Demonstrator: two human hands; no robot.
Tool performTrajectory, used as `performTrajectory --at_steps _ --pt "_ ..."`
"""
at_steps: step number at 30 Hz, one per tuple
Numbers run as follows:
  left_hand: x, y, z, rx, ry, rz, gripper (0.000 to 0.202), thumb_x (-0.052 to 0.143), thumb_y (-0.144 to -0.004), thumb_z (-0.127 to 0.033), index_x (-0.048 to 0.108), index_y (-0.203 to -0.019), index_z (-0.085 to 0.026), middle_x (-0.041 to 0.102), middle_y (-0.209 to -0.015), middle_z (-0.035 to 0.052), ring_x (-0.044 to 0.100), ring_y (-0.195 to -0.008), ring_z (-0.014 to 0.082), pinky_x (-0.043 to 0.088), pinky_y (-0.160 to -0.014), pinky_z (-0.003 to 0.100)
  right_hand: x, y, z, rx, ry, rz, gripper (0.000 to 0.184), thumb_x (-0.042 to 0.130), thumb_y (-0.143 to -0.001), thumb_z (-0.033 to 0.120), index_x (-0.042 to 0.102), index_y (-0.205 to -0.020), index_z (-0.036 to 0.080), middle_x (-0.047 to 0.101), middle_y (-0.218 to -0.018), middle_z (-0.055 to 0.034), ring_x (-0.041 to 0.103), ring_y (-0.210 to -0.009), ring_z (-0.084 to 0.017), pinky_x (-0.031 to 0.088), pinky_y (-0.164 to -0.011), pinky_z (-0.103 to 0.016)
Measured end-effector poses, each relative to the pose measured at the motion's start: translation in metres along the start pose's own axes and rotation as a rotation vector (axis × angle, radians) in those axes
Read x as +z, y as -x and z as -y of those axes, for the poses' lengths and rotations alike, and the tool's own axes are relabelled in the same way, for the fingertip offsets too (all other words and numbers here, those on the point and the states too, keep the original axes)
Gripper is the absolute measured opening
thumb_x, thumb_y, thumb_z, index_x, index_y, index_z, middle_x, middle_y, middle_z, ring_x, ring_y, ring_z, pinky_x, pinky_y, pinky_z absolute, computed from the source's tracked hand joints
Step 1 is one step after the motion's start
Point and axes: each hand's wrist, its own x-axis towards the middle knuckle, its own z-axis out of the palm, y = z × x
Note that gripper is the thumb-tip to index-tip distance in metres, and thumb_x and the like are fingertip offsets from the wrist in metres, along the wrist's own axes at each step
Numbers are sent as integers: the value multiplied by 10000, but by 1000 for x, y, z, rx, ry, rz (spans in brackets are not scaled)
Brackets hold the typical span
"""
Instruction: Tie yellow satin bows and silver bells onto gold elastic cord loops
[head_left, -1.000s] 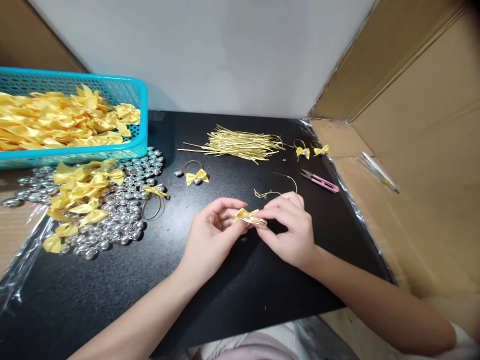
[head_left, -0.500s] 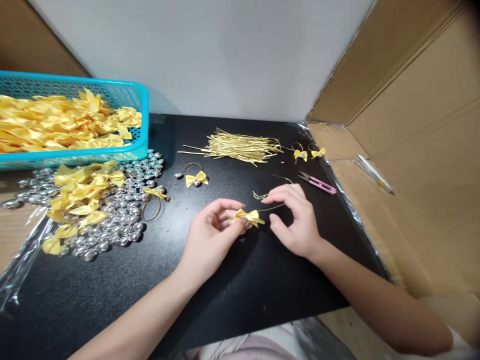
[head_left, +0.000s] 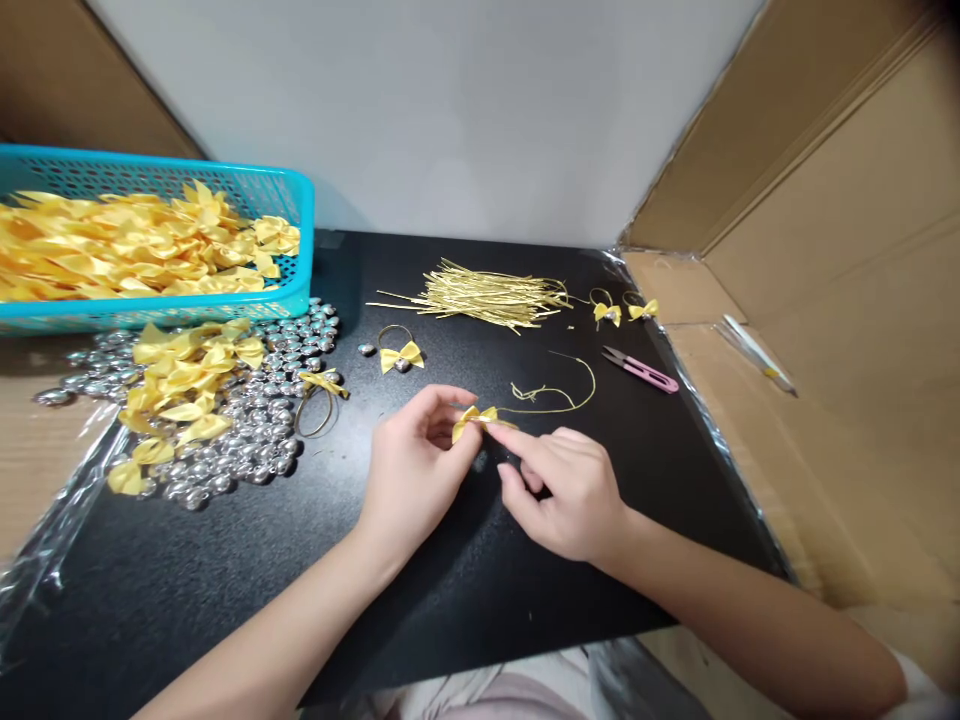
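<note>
My left hand (head_left: 412, 465) is closed, pinching a yellow ribbon bow (head_left: 463, 422) between thumb and fingers above the black table. Thin gold cord (head_left: 594, 380) trails from the bow and curls to the right on the tabletop. My right hand (head_left: 574, 490) has its index finger stretched out to the bow's right side, its tip at or against the ribbon. Its thumb is apart from that finger, and nothing shows between them. The fingers partly hide the bow's middle.
A blue basket (head_left: 306, 235) of yellow bows stands at the back left. Before it lie silver beads (head_left: 259, 445) and loose bows (head_left: 199, 385). Gold cords (head_left: 495, 295) lie in a bundle, with pink thread snips (head_left: 649, 375) to the right. Finished-looking bow rings (head_left: 401, 357) lie about.
My right hand has moved left and down from the cord to the bow, its index finger now extended. The cord lies loose in a curve. The view has shifted slightly.
</note>
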Motion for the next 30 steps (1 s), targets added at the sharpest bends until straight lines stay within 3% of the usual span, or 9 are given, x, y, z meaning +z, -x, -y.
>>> performTrajectory --at_steps 5,12,16,23,30 --pt "3 5 -4 84 -101 9 125 675 -756 -169 654 -878 -188 726 -720 -12 660 -605 126 509 -601 201 1 -2 -5 171 209 56 300 513 -919 234 709 -1100 96 659 -536 23 523 -407 -91 376 -556 -269" --pt "5 9 -2 294 -291 29 110 623 -794 -136 655 -887 -184 756 -795 -7 681 -637 109 542 -633 180 2 -7 -8 326 366 148 304 544 -880 192 734 -1116 174 696 -536 4 567 -414 -139 314 -532 -285" --pt "6 10 3 426 -360 20 135 599 -799 -99 642 -899 -178 755 -808 -11 688 -645 99 554 -655 177 1 -10 -11 476 235 251 232 568 -855 178 765 -967 226 652 -520 26 565 -461 -125 306 -537 -251" --pt "3 7 8 477 -446 1 137 602 -798 -94 626 -909 -171 750 -789 -5 693 -646 105 542 -650 181 -1 -12 -14 523 -126 113 159 579 -837 165 701 -735 169 481 -500 53 443 -475 -85 340 -571 -230" --pt "1 0 15 474 -480 -23 158 605 -780 -87 628 -916 -164 744 -783 4 687 -632 116 528 -628 196 -24 -19 -10 436 -581 236 138 617 -813 169 638 -677 164 576 -858 -35 555 -863 -166 421 -838 -324"
